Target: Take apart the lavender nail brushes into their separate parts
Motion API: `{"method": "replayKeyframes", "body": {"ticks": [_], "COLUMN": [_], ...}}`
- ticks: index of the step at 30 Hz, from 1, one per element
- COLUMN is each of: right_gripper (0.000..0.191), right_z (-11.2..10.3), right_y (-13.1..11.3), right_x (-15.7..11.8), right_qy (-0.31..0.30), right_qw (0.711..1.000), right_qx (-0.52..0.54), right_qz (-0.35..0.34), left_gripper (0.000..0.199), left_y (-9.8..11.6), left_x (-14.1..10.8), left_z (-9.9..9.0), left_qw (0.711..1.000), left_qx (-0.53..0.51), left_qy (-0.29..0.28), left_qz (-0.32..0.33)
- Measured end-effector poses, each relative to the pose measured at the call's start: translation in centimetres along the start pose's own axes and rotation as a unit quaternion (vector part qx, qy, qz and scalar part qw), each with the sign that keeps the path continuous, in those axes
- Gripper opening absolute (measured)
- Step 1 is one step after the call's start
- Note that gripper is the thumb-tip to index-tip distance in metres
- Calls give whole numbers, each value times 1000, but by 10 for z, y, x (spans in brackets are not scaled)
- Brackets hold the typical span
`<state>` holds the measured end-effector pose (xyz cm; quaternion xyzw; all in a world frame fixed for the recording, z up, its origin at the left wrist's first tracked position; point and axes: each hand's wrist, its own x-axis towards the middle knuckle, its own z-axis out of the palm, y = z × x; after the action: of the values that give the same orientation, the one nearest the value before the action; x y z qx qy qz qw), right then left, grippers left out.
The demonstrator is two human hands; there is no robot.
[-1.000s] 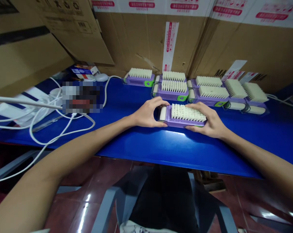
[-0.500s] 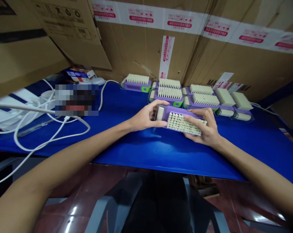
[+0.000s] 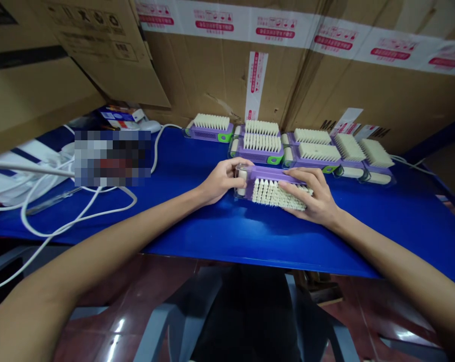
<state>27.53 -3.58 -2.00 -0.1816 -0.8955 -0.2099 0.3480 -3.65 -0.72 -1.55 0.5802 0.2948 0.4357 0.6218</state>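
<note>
Between my hands is a purple scrubbing brush [image 3: 269, 174] with cream bristles, tilted so the bristles face me. My left hand [image 3: 223, 182] grips its left end, the thumb pressed on the cream roller [image 3: 241, 183] inside the clear end cover. Wrapped over the right end is my right hand [image 3: 315, 196], its fingers lying across the body and bristles. Just beyond, bristles up, stand a pair of like brushes [image 3: 261, 144] with green ends. The underside of the held brush is hidden.
More brushes [image 3: 318, 152] line the back of the blue table [image 3: 212, 236], against cardboard [image 3: 208, 70]. White cables [image 3: 42, 232] loop across the left side, beside a pixelated patch. A small box [image 3: 122, 116] sits at the back left. Below the front edge is a grey chair [image 3: 155, 327].
The brush has shifted slightly left and lower. My left thumb has moved from beside the bristles onto the roller end. My right hand keeps its hold.
</note>
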Motion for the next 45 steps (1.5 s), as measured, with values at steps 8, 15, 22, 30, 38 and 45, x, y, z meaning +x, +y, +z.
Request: {"method": "replayKeyframes", "body": {"ticks": [8, 15, 22, 30, 38, 45], "right_gripper": [77, 83, 80, 82, 99, 108], "right_z": [-2, 1, 7, -14, -38, -18], "right_y": [-3, 0, -6, 4, -26, -43], "right_x": [3, 0, 1, 6, 56, 98], "right_qy": [-26, -39, -20, 2, -296, -380], "right_qw": [999, 997, 991, 982, 943, 911], "right_qx": [16, 65, 119, 133, -30, -38], "right_qz": [-19, 10, 64, 131, 147, 159], "left_gripper": [51, 53, 48, 95, 75, 61], "left_y": [6, 10, 7, 10, 11, 22], "left_x": [-2, -3, -4, 0, -8, -8], "left_z": [9, 14, 10, -12, 1, 22], "left_qw": [999, 997, 993, 941, 862, 828], "left_qx": [8, -1, -26, 293, 465, 509], "left_qy": [28, 35, 13, -51, -57, -125], "left_qz": [-30, -73, -118, 161, 196, 199]}}
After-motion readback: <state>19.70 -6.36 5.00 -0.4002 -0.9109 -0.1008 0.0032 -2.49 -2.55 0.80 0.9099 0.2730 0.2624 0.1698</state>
